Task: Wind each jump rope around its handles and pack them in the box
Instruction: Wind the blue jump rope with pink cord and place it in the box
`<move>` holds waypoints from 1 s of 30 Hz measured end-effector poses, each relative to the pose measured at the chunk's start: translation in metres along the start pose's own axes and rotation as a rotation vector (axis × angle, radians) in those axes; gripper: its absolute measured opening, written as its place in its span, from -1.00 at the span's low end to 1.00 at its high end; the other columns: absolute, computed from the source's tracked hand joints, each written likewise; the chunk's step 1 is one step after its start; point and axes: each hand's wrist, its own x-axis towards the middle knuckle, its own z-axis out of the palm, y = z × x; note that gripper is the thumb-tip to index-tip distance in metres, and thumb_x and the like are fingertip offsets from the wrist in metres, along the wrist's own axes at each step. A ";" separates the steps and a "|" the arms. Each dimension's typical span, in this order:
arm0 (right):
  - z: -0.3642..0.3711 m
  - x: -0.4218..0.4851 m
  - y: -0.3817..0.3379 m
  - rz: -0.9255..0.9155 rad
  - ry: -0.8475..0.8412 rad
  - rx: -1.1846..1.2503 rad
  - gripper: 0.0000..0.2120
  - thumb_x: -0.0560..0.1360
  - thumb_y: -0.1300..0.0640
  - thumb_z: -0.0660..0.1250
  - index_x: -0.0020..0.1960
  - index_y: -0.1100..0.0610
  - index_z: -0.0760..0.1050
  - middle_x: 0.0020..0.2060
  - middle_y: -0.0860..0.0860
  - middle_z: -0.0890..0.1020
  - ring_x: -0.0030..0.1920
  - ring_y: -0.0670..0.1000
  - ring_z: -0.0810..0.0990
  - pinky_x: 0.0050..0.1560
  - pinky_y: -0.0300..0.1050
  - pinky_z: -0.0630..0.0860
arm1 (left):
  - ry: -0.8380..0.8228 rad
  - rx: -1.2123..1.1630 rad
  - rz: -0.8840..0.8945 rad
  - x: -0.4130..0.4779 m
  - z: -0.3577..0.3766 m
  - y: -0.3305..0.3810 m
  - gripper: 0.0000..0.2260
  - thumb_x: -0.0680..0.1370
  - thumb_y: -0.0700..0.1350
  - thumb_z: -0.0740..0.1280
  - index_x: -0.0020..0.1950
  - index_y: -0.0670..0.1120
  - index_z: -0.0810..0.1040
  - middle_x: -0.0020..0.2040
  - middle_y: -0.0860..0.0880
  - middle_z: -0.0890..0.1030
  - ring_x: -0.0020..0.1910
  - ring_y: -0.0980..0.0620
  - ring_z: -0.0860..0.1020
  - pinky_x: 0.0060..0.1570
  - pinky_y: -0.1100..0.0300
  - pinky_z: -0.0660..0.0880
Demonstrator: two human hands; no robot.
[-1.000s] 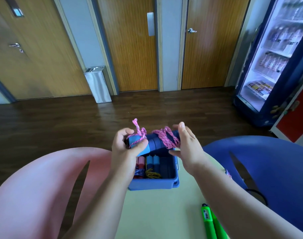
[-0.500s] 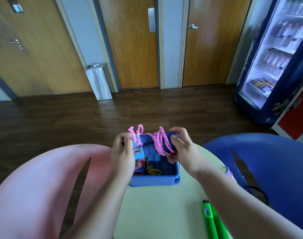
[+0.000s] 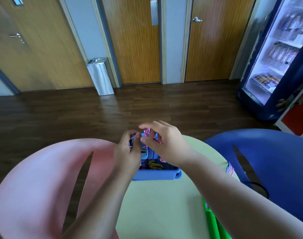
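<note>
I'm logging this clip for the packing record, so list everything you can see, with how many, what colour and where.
jump rope: one, blue handles with pink cord, held over the box
box: one, blue, far side of the table, wound ropes inside
green handles: two, it seems, bright green, table's near right edge
loose cord: one, pink and purple, table's right edge
table: one, pale green, round, centre
pink chair: one, left of the table
blue chair: one, right of the table
doors: three, wood, back wall
bin: one, steel, against the wall
drinks fridge: one, blue, far right
left grip: holds the rope's handles
right grip: fingers at the pink cord, pinch unclear
</note>
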 end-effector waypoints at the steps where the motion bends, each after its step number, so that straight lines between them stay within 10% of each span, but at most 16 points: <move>1: 0.001 0.002 0.000 0.013 0.015 -0.012 -0.84 0.55 0.04 0.47 0.12 0.01 0.63 -0.12 -0.10 0.61 -0.17 -0.17 0.52 -0.17 -0.34 0.43 | 0.001 0.003 -0.004 0.000 0.000 -0.001 -0.90 0.68 0.00 0.26 0.00 0.13 0.54 -0.28 0.05 0.63 -0.41 -0.06 0.58 -0.37 0.01 0.48; 10: -0.024 -0.011 0.013 0.153 -0.027 -0.037 -0.77 0.51 0.10 0.53 -0.20 0.19 0.56 -0.39 0.01 0.59 -0.41 -0.08 0.45 -0.40 -0.28 0.30 | 0.186 -0.089 -0.118 0.004 -0.004 0.005 -0.80 0.63 0.13 0.35 -0.13 0.07 0.54 -0.35 0.11 0.55 -0.36 -0.08 0.57 -0.32 -0.07 0.56; 15: -0.049 -0.027 0.021 0.131 0.039 -0.028 -0.78 0.50 0.16 0.55 -0.24 0.18 0.56 -0.43 -0.04 0.56 -0.44 -0.02 0.45 -0.44 -0.25 0.30 | 0.207 -0.119 -0.067 -0.002 -0.001 0.018 -0.80 0.63 -0.01 0.40 -0.19 0.01 0.57 -0.37 0.08 0.54 -0.39 0.19 0.47 -0.33 0.30 0.35; 20: -0.057 -0.043 0.028 0.183 0.108 0.045 -0.81 0.51 0.14 0.53 -0.22 0.14 0.58 -0.39 0.05 0.66 -0.40 0.11 0.58 -0.40 0.04 0.47 | 0.193 -0.153 -0.044 -0.004 0.001 0.026 -0.81 0.63 0.01 0.39 -0.17 0.02 0.57 -0.39 0.12 0.51 -0.38 0.08 0.46 -0.32 0.15 0.37; 24: -0.046 -0.057 0.039 0.250 0.232 0.159 -0.76 0.53 0.20 0.51 -0.25 0.14 0.50 -0.44 -0.11 0.55 -0.44 -0.12 0.42 -0.40 -0.24 0.35 | 0.154 -0.209 -0.049 -0.009 0.008 0.029 -0.83 0.63 0.02 0.39 -0.14 0.00 0.57 -0.42 0.17 0.48 -0.39 0.02 0.43 -0.35 -0.01 0.44; 30: -0.021 -0.060 0.045 0.323 0.214 0.393 -0.85 0.61 0.10 0.33 0.05 -0.11 0.39 0.01 -0.02 0.45 -0.09 -0.04 0.47 -0.08 -0.11 0.46 | 0.152 -0.345 -0.229 -0.017 0.019 0.037 -0.77 0.66 -0.01 0.34 -0.17 -0.03 0.50 -0.42 0.07 0.34 -0.53 -0.01 0.30 -0.49 0.00 0.38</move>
